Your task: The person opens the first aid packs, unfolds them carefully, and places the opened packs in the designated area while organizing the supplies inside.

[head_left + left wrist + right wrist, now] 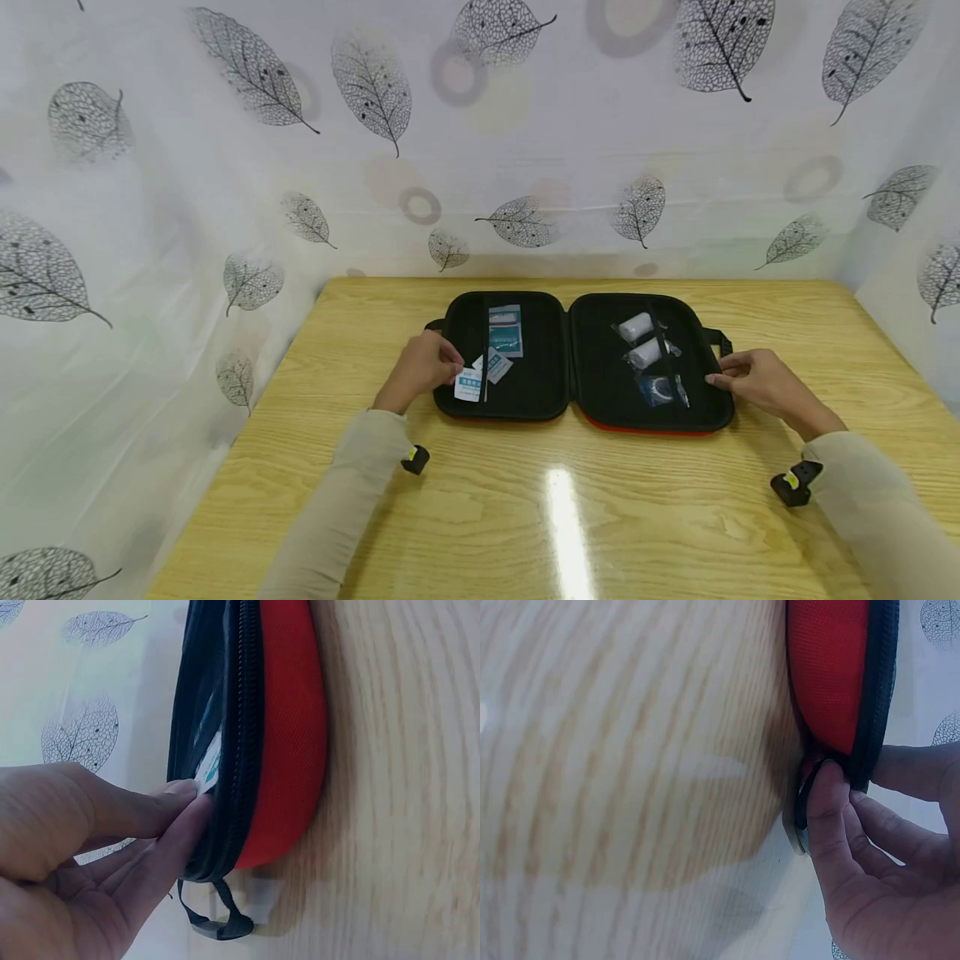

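Observation:
A zippered case [536, 383] with a black lining and a red outer shell [292, 735] lies unfolded on the table. My left hand [422, 365] reaches over its left rim and pinches a small white packet with blue print [468, 386] between thumb and forefinger. A similar white packet [497, 365] and blue-green packets [506, 333] lie beside it, partly under an elastic strap [484, 333]. On the other side, my right hand [761, 382] grips the right rim, thumb on the inner edge and fingers outside, near the strap handle [718, 340].
In the right half, two wrapped white rolls [643, 353] and a blue clear-bagged item [658, 390] sit under another strap [663, 350]. The wooden table [480, 517] runs back to a leaf-patterned curtain [562, 150].

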`<state>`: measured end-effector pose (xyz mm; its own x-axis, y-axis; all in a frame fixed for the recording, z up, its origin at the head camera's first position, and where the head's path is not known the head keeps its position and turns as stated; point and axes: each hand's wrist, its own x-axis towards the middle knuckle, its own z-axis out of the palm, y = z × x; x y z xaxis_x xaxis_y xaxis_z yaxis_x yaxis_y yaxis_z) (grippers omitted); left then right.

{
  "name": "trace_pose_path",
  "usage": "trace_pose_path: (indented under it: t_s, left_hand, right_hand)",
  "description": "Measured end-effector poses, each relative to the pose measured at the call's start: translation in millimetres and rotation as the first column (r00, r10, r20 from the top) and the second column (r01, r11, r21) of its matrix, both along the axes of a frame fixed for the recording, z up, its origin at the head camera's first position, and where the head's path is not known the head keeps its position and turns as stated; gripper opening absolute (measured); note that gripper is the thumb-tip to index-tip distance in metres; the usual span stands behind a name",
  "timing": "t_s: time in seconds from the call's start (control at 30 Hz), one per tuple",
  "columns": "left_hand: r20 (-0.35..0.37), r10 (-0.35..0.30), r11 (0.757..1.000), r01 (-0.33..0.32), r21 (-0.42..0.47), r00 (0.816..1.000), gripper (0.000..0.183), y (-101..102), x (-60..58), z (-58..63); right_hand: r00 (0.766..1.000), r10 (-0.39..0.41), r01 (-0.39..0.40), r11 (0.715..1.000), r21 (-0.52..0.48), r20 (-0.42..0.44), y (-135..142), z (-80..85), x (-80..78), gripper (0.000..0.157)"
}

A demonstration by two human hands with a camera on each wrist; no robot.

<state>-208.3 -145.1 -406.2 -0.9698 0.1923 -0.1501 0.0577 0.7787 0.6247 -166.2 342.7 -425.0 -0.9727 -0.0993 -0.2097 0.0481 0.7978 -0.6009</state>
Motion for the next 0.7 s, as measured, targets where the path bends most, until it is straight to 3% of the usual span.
trace_pose_path:
  t_s: [0.7]
  left_hand:
    - [0.021,-0.037,0.998,0.036,0.051,0.999,0.004,22.5,4.8,-7.5]
  right_hand:
    - [1.000,-0.009,0.009,1.000,-0.010,0.002,-2.1,-0.4,0.3,0.064]
